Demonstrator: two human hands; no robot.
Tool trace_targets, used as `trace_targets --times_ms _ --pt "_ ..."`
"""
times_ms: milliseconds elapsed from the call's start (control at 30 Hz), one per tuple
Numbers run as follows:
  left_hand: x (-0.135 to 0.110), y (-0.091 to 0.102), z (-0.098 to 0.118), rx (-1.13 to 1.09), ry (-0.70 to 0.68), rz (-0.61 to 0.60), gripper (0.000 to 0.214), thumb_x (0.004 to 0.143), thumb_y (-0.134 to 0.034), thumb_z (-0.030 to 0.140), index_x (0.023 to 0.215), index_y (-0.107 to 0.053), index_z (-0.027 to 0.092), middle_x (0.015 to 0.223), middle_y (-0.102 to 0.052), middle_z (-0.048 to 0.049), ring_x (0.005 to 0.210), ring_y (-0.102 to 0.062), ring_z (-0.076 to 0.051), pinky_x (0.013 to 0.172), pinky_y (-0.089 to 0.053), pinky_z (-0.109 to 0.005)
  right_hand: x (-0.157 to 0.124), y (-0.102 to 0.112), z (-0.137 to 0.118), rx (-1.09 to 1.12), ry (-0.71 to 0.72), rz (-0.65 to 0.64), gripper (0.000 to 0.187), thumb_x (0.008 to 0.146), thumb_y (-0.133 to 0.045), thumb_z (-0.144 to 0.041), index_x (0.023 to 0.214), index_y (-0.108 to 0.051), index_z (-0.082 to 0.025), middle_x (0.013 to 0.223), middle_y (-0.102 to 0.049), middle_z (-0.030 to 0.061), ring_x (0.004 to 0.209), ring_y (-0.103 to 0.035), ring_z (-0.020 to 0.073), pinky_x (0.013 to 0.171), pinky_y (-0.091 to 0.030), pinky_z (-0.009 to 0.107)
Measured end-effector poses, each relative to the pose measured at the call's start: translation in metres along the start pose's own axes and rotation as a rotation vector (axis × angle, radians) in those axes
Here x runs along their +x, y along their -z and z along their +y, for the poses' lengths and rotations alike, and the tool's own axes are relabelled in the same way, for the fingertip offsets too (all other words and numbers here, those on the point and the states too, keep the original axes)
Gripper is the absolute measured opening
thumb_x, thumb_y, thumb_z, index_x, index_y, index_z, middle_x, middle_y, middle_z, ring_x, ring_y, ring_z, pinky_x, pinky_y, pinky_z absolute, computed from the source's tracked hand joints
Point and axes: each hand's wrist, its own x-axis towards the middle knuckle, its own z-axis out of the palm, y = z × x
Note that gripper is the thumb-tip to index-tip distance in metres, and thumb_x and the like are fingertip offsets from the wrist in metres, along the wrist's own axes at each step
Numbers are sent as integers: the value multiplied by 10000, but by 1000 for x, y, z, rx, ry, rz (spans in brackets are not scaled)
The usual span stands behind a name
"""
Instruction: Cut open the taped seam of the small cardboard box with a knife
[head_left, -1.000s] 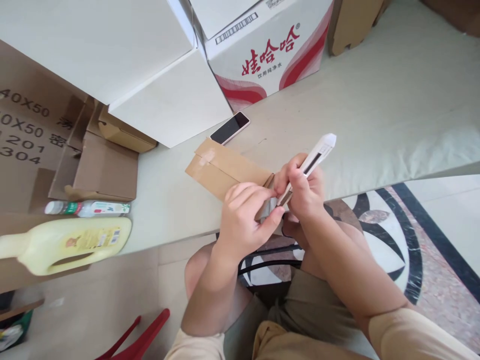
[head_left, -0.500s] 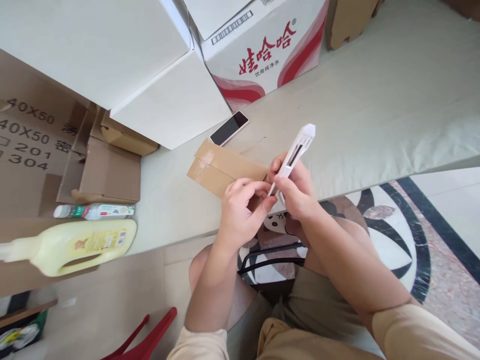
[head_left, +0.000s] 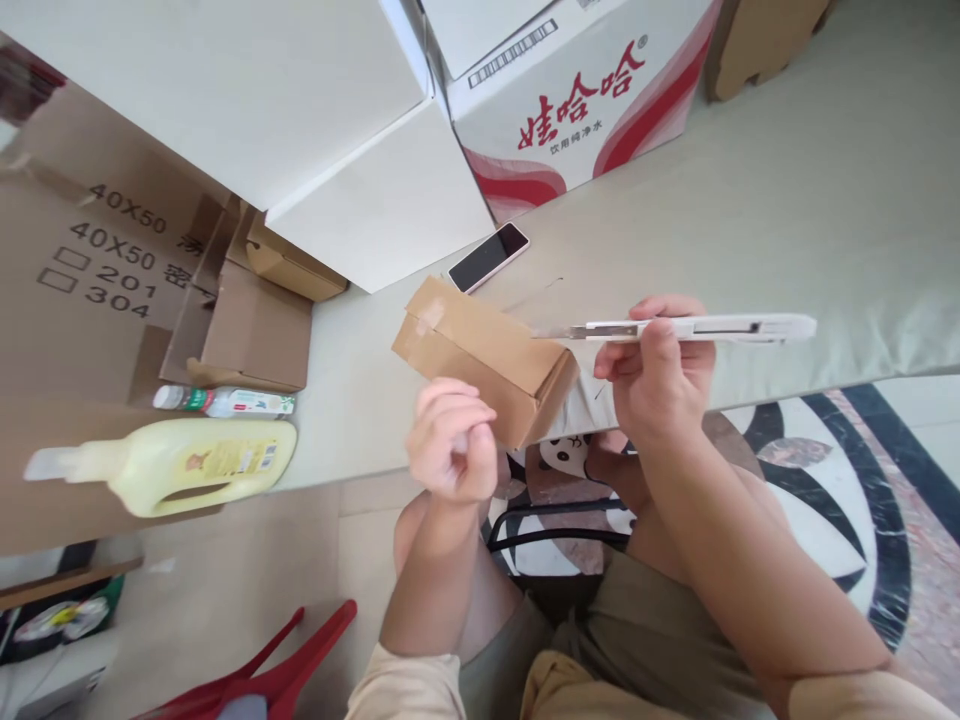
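Observation:
In my right hand [head_left: 664,380] is a white utility knife [head_left: 750,326], held level, its thin blade pointing left over the near end of a small brown cardboard box [head_left: 487,345]. The box lies closed at the cloth's front edge, with a shiny strip of tape on its far end. Whether the blade touches the cardboard I cannot tell. My left hand [head_left: 454,440] is raised at the box's front left side, fingers curled in and thumb against them, with nothing visible in it.
A phone [head_left: 489,257] lies behind the box. White cartons [head_left: 390,190] and a red-and-white carton [head_left: 585,120] stand at the back. To the left are brown cartons [head_left: 259,325], a small bottle [head_left: 244,403] and a yellow jug [head_left: 217,455]. A red chair [head_left: 277,670] stands below.
My hands have moved apart. The right hand has swung the knife from upright to level and moved right; the left hand has let go of it and drawn back left. More of the box shows.

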Motion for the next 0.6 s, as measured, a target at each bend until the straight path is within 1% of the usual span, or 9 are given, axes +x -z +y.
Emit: trace_targets --times_ms 67,133,167,200,267,333,467,533,600 --pt "7 10 -25 149 14 63 141 953 -553 288 863 -655 249 765 -653 -26 817 -633 -217 806 -544 -447 -2 -1 0 -14 -4 -9 386 869 -702 -609 889 -597 -238 578 -570 -74 418 -559 82 383 -386 199" --pt "16 17 -55 233 163 118 135 943 -575 294 888 -681 231 908 -668 -66 944 -638 -233 906 -535 -475 -5 -3 2 -24 -10 -25 372 882 -690 -601 923 -617 -238 630 -635 -58 421 -571 79 385 -397 199" --pt "19 20 -70 212 242 114 117 920 -600 294 906 -693 225 980 -668 -73 995 -637 -235 946 -531 -476 -7 -4 4 -28 -9 -37 355 890 -688 -586 939 -625 -240 668 -664 -51 420 -574 76 384 -403 199" --pt "22 22 -83 190 287 70 128 915 -595 288 910 -704 221 998 -680 -74 1017 -648 -235 954 -537 -474 -9 -4 5 -33 -5 -53 327 899 -688 -561 953 -634 -243 703 -687 -45 420 -578 74 383 -409 200" --pt "22 24 -102 153 325 -28 137 893 -616 294 840 -726 232 924 -721 -51 977 -682 -227 955 -559 -468 -12 -4 8 -45 11 -84 252 916 -694 -492 974 -654 -250 756 -711 -38 428 -590 73 384 -421 201" --pt "18 23 -110 136 324 -123 146 889 -623 309 847 -749 248 944 -756 -38 1036 -693 -233 1021 -546 -482 -15 -3 9 -68 44 -101 190 922 -701 -434 987 -675 -257 791 -721 -33 454 -610 79 389 -437 208" --pt "12 21 -111 132 278 -264 232 962 -535 327 1010 -754 267 1113 -767 -38 1217 -648 -235 1136 -475 -499 -21 -2 2 -195 168 -109 196 926 -684 -422 1020 -713 -253 819 -729 -6 556 -678 134 405 -458 244" --pt "11 19 -113 114 276 -279 240 969 -550 391 1061 -732 264 1163 -750 -49 1233 -642 -240 1141 -469 -487 -22 -2 -4 -297 243 -120 227 930 -663 -431 1029 -729 -238 815 -730 13 598 -695 165 440 -493 280" --pt "8 16 -119 83 324 -230 345 927 -619 518 1142 -686 256 1245 -704 -75 1254 -627 -260 1121 -482 -468 -23 -3 -7 -401 330 -144 258 933 -646 -451 1021 -743 -228 827 -733 32 668 -717 199 534 -559 340"
